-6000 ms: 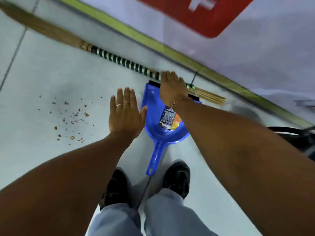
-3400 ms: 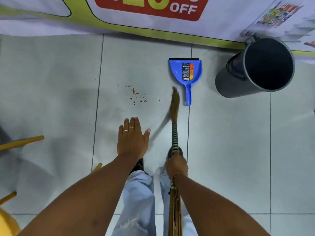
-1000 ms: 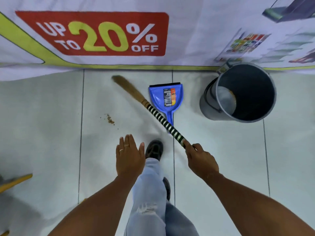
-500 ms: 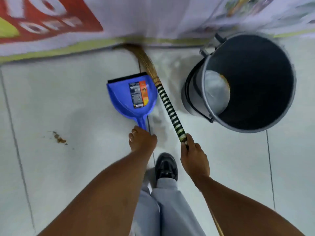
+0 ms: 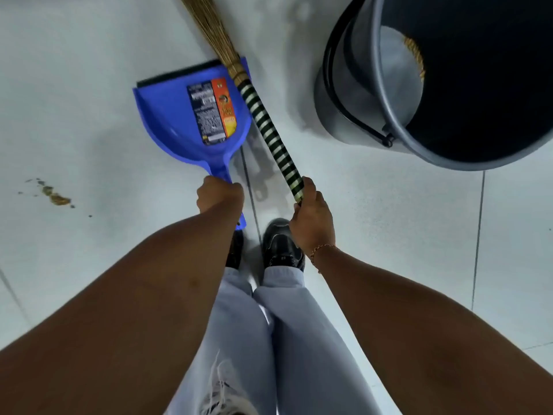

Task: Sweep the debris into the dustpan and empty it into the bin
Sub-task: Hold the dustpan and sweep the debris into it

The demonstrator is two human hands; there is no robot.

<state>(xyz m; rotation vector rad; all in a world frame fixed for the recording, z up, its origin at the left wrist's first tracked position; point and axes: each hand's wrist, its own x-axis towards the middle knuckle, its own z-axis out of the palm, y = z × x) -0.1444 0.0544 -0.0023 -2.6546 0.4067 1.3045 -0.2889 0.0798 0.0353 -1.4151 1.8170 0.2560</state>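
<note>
A blue dustpan [image 5: 173,121] with a printed label lies on the pale tiled floor, its mouth pointing away from me. My left hand [image 5: 220,194] is closed around its handle. My right hand [image 5: 311,218] grips the black-and-green striped handle of a straw broom [image 5: 266,127], whose bristles run up past the dustpan's right corner and out of the top of the frame. A small heap of brown debris [image 5: 55,197] lies on the floor to the left, well apart from the dustpan. The grey bin [image 5: 353,115] stands at the upper right, open at the top.
My two black shoes [image 5: 282,245] and pale trouser legs are just below my hands. The bin has a black bail handle hanging on its near side and some brown bits inside. Bare tiles stretch to the left and right.
I have bent lower, so everything looks closer. My left hand has closed on the dustpan handle. The broom's head has swung right, from left of the dustpan to its right corner.
</note>
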